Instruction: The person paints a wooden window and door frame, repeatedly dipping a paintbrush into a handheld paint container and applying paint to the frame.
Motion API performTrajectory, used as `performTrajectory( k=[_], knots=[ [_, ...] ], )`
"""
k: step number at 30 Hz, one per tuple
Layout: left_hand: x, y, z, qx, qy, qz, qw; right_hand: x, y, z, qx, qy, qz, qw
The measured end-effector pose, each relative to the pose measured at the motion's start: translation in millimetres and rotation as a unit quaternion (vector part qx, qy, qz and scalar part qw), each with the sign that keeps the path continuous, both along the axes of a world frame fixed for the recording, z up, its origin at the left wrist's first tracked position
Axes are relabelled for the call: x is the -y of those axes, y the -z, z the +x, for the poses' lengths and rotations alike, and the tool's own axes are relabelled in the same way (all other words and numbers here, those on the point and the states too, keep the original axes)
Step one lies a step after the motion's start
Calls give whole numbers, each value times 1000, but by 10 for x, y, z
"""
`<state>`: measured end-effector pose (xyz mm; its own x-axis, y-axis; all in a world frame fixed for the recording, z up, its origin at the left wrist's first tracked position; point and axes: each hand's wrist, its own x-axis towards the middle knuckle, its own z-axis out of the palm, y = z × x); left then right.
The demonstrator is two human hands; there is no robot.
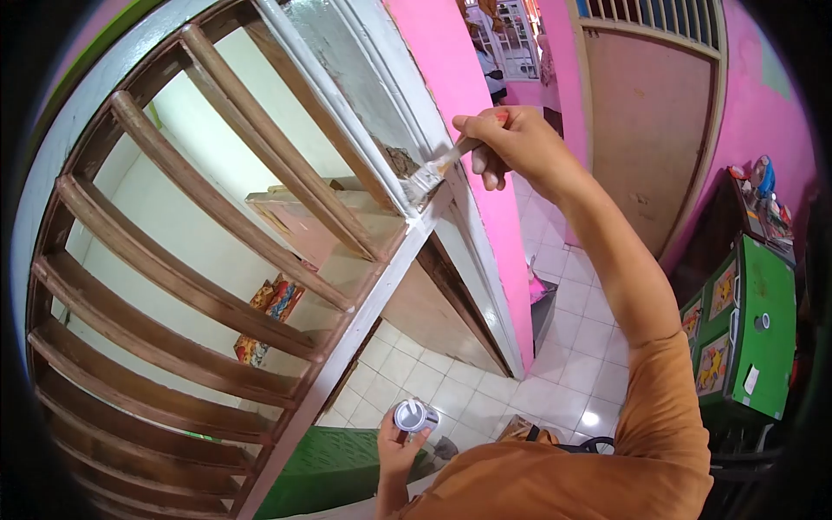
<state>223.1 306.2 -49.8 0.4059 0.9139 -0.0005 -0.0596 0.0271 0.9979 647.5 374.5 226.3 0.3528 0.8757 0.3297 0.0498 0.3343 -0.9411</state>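
My right hand (507, 143) is closed round the handle of a paintbrush (426, 178). The brush's bristles, coated in whitish paint, touch the inner face of the door frame (403, 104) close to its corner with the crossbar. Around that corner, light grey-white paint covers the wood, with a rough brownish patch (400, 161) beside the bristles. Lower down, my left hand (400, 442) grips a small open paint can (414, 416) that has pale grey paint inside and on its rim.
Brown wooden slats (251, 113) fill the opening above the crossbar (347, 342). A pink wall (494, 217) adjoins the frame. Green furniture (334, 472) stands below left, and a green cabinet (763, 303) at the right. White tiles (568, 338) cover the floor far below.
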Motion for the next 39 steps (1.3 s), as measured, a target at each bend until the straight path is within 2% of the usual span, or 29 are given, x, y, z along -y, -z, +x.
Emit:
performTrajectory(
  k=[4, 10, 12, 14, 16, 20, 21, 25, 34, 36, 39],
  knots=[
    [-7, 43, -3, 10, -2, 13, 1000, -82, -30, -7, -6, 25, 27, 999],
    [12, 20, -8, 14, -14, 13, 1000, -175, -167, -81, 46, 11, 1, 999],
    [9, 29, -32, 10, -11, 3, 1000, -210, -276, -81, -30, -28, 71, 997],
    [2, 43, -41, 14, -11, 4, 1000, -219, -316, -51, -54, -11, 90, 994],
    [-7, 42, -48, 24, -13, 8, 1000, -182, -314, -22, 32, 62, 64, 996],
    [-9, 64, -91, 30, -24, 0, 999, -137, -175, -138, 109, 47, -13, 993],
    [-7, 80, -106, 33, -23, 2, 999, -161, -185, -155, 93, 45, -8, 995],
    [-24, 101, -150, 32, -20, 16, 999, -227, -447, -120, 21, 17, 41, 999],
    [2, 126, -110, 53, -23, 13, 998, -342, -1286, 37, 2, -18, 198, 980],
    [-9, 137, -107, 59, -17, 22, 998, -344, -1461, 82, -47, -1, 218, 975],
    [10, 115, -93, 41, -37, 30, 998, -242, -1553, 118, 51, 38, 223, 973]
  ],
)
